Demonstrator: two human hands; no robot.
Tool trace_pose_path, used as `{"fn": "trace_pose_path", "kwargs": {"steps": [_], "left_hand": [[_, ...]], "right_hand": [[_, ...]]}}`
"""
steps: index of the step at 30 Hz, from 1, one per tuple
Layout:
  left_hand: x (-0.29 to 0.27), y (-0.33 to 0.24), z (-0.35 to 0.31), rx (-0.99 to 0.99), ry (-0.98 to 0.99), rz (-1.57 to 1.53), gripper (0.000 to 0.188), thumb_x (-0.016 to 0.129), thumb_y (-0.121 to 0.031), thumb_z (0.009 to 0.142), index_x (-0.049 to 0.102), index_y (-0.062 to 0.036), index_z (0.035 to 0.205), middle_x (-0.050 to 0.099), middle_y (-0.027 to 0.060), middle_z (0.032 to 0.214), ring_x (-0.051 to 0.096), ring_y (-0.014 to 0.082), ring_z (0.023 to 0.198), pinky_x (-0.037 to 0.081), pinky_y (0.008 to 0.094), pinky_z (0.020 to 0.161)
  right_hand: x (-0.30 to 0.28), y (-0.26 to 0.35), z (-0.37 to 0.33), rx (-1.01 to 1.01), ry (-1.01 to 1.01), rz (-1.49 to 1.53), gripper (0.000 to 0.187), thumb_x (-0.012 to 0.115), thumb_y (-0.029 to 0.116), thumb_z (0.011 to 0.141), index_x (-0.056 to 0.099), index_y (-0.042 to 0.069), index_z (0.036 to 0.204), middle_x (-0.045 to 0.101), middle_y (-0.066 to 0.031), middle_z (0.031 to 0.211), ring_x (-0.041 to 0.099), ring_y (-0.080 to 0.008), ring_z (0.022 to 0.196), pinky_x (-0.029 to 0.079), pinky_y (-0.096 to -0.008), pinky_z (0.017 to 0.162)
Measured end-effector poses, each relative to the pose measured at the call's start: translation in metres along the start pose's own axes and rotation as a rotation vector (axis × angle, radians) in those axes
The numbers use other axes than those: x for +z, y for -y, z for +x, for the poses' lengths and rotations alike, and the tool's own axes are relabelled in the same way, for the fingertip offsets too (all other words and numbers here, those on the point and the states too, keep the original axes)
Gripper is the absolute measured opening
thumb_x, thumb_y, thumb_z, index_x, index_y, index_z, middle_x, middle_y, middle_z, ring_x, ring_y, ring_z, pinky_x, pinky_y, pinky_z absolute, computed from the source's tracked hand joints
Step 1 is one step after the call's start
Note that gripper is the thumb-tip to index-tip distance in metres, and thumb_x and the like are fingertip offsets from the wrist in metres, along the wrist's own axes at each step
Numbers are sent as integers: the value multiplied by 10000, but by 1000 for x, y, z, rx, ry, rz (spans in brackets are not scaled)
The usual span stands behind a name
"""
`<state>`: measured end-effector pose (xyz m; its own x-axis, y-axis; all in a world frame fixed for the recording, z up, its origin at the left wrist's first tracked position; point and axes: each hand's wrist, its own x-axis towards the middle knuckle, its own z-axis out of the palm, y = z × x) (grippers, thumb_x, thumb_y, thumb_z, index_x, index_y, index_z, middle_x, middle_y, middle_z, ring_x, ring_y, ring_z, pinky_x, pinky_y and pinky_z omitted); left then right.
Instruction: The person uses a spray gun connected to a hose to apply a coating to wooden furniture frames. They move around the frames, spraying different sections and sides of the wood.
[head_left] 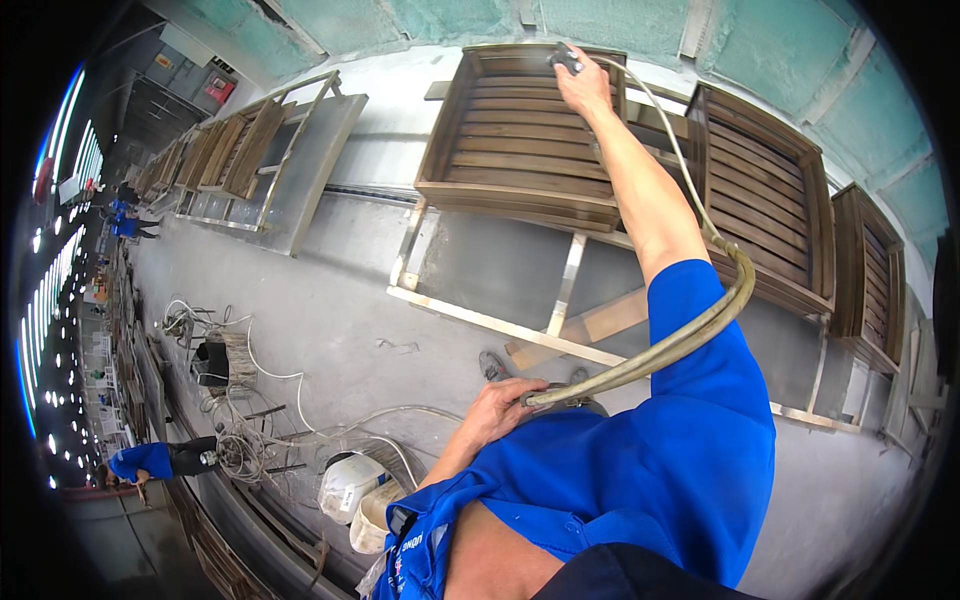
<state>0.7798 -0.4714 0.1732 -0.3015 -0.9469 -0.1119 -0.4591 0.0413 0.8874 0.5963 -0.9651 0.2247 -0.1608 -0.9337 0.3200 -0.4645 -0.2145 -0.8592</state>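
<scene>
My right arm stretches far ahead, and my right hand [585, 88] is closed around a small dark spray gun [566, 58]. The gun is over the far right corner of a brown slatted wooden frame [520, 160], where a faint haze shows. Pale hoses [735, 290] run from the gun back past my right upper arm to my waist. There my left hand [492, 412] grips the hoses, its fingers wrapped round them. The slatted frame rests on a light metal stand [500, 318].
More slatted frames [765, 180] stand to the right, and others [240, 150] at the far left. Loose hoses [255, 440] lie on the floor near white buckets [350, 485]. A person in blue [145, 462] is at the lower left. Teal-covered panels [780, 60] line the back.
</scene>
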Motion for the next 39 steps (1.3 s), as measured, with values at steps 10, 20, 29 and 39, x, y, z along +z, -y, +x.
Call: {"fn": "trace_pose_path", "kwargs": {"steps": [10, 20, 29, 39], "left_hand": [[-123, 89, 17, 127, 116, -164, 487, 717, 33, 773, 714, -79, 1247, 732, 170, 1211, 708, 372, 1097, 578, 423, 944], [-146, 84, 36, 254, 471, -121, 464, 736, -63, 830, 693, -114, 1290, 701, 140, 1294, 656, 375, 1179, 532, 457, 994], [-85, 47, 36, 358, 507, -234, 458, 730, 15, 818, 726, -128, 1252, 738, 118, 1238, 694, 352, 1163, 567, 416, 998], [-35, 26, 30, 465, 441, -219, 394, 737, -32, 841, 731, -124, 1224, 752, 87, 1182, 718, 312, 1065, 584, 408, 894]], "right_hand": [[39, 47, 15, -73, -88, -320, 579, 707, 381, 896, 597, 291, 1457, 736, -197, 1214, 705, -356, 1144, 540, -413, 1005], [-15, 185, -124, -76, 741, -204, 483, 675, 174, 970, 617, 211, 1448, 754, -51, 1109, 647, -138, 825, 565, -313, 792], [-92, 188, -226, 312, 683, 44, 588, 658, 200, 980, 487, 127, 1538, 645, -5, 812, 623, -65, 685, 470, -232, 445], [-229, 134, -302, 429, 67, -109, 584, 650, 170, 989, 482, 148, 1548, 634, -2, 780, 599, -66, 664, 412, -218, 417]]}}
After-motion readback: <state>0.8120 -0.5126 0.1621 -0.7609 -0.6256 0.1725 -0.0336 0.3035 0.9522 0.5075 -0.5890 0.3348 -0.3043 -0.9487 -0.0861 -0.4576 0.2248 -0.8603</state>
